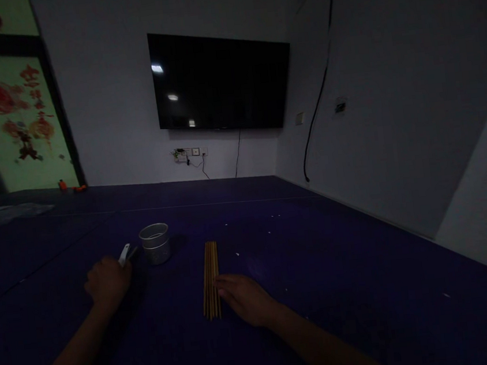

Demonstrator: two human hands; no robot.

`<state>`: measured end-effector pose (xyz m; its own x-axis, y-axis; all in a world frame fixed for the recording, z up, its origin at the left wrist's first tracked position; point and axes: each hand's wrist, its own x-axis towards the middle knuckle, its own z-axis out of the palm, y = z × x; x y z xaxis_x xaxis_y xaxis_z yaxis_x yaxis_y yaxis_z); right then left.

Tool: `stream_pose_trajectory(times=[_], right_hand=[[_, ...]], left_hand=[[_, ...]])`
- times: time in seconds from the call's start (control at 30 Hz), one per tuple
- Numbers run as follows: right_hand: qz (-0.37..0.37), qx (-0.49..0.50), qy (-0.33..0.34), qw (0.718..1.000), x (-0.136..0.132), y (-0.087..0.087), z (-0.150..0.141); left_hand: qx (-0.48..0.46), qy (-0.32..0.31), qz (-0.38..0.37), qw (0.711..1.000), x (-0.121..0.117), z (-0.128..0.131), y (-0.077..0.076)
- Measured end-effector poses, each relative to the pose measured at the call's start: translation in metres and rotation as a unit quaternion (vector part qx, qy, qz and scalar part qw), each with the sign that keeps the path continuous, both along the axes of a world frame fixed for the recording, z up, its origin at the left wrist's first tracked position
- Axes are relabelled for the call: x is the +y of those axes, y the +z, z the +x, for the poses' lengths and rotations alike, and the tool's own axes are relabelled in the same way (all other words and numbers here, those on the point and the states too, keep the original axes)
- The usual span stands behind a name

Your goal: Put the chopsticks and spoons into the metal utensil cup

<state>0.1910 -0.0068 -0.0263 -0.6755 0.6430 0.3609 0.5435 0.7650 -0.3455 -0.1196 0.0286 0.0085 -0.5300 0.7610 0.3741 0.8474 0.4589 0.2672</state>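
My left hand point(106, 281) is closed around a small tool with a white handle point(124, 253), which sticks out toward a small round metal tin point(156, 243) standing on the dark blue surface point(321, 255). A bundle of several thin wooden sticks point(211, 279) lies side by side in front of me. My right hand point(244, 298) rests flat on the surface with fingers stretched out, its fingertips touching the right side of the sticks.
A dark television point(219, 80) hangs on the white wall ahead, with sockets point(190, 152) and a hanging cable below. A door with red paper decorations point(18, 113) stands at the left. Small white specks point(237, 254) dot the blue surface.
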Motion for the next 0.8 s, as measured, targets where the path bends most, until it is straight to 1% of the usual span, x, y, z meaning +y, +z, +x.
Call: stream_pose_trajectory(times=[0.07, 0.13, 0.17, 0.23, 0.27, 0.3, 0.33, 0.4, 0.47, 0.5, 0.57, 0.63, 0.7, 0.8], right_hand=[[0.005, 0.004, 0.005, 1.000, 0.001, -0.001, 0.000], [0.014, 0.012, 0.004, 1.000, 0.002, -0.001, 0.000], [0.020, 0.020, -0.002, 1.000, 0.002, -0.002, 0.000], [0.034, 0.045, -0.023, 0.998, 0.001, -0.001, -0.001], [0.040, 0.062, -0.036, 0.997, 0.000, -0.001, -0.001], [0.044, 0.080, -0.049, 0.995, -0.001, -0.001, -0.001], [0.045, 0.101, -0.060, 0.992, -0.002, -0.001, -0.001], [0.025, 0.153, -0.075, 0.985, -0.004, 0.000, -0.003], [-0.019, 0.216, -0.081, 0.973, -0.006, 0.000, -0.006], [-0.046, 0.249, -0.080, 0.964, -0.006, -0.001, -0.008], [-0.103, 0.310, -0.073, 0.942, -0.006, -0.002, -0.012], [-0.157, 0.356, -0.064, 0.919, -0.004, -0.005, -0.017], [-0.195, 0.389, -0.068, 0.898, 0.000, -0.009, -0.019], [-0.196, 0.412, -0.109, 0.883, 0.009, -0.013, -0.015]], left_hand=[[-0.018, -0.010, 0.059, 0.998, 0.001, -0.003, 0.004], [-0.013, -0.028, 0.161, 0.987, -0.001, -0.002, 0.009], [-0.005, -0.039, 0.223, 0.974, -0.003, 0.001, 0.011], [0.014, -0.069, 0.334, 0.940, -0.009, 0.013, 0.015], [0.025, -0.101, 0.370, 0.923, -0.013, 0.022, 0.014], [0.041, -0.139, 0.385, 0.911, -0.016, 0.033, 0.013], [0.057, -0.175, 0.393, 0.901, -0.020, 0.046, 0.009], [0.087, -0.281, 0.390, 0.873, -0.027, 0.073, -0.004], [0.111, -0.392, 0.356, 0.841, -0.033, 0.100, -0.020], [0.120, -0.433, 0.338, 0.827, -0.035, 0.113, -0.028], [0.147, -0.509, 0.316, 0.787, -0.038, 0.132, -0.041], [0.158, -0.549, 0.307, 0.762, -0.040, 0.143, -0.047], [0.152, -0.571, 0.297, 0.750, -0.040, 0.146, -0.048], [0.143, -0.590, 0.281, 0.744, -0.040, 0.141, -0.043]])
